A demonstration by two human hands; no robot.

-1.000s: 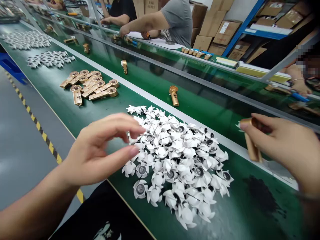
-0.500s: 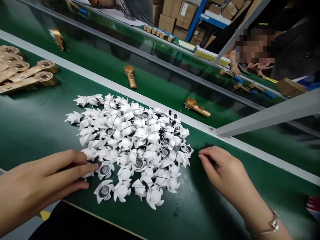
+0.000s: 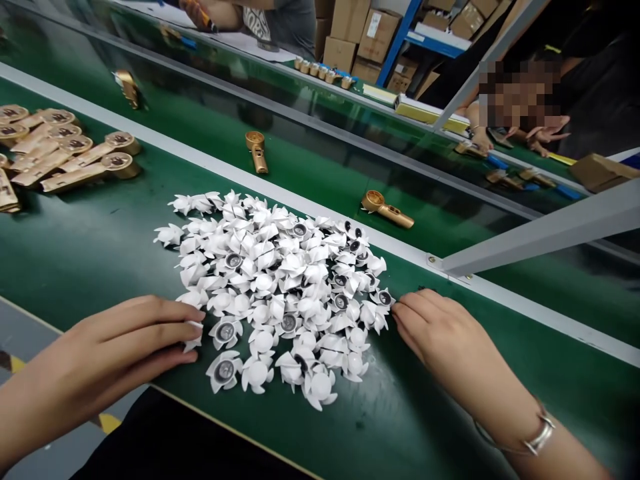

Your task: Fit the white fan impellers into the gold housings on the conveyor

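Observation:
A heap of white fan blades [image 3: 280, 267] lies on the green table, several turned up to show their dark round hubs. At the heap's left edge my left hand [image 3: 145, 333] is closed, with one white fan blade [image 3: 193, 337] between its fingers and thumb. My right hand [image 3: 440, 327] rests at the heap's right edge, fingers pressed together and bent downward. Its fingertips are beside an outer fan blade [image 3: 384, 298]; whatever they hold, if anything, is hidden. A few small dark bits [image 3: 429, 289] show just behind that hand.
Gold-coloured handheld fan housings [image 3: 75, 150] are grouped at the left. Beyond a white rail [image 3: 165, 143], single housings [image 3: 257, 152] lie on a green strip. A grey metal post [image 3: 540, 230] slants up on the right. Co-workers [image 3: 280, 27] sit across, with cardboard boxes [image 3: 379, 37] behind.
The view has shifted left a little, so the heap appears farther right. My left hand now shows a fan blade between its fingertips. My right hand has moved up against the heap's edge.

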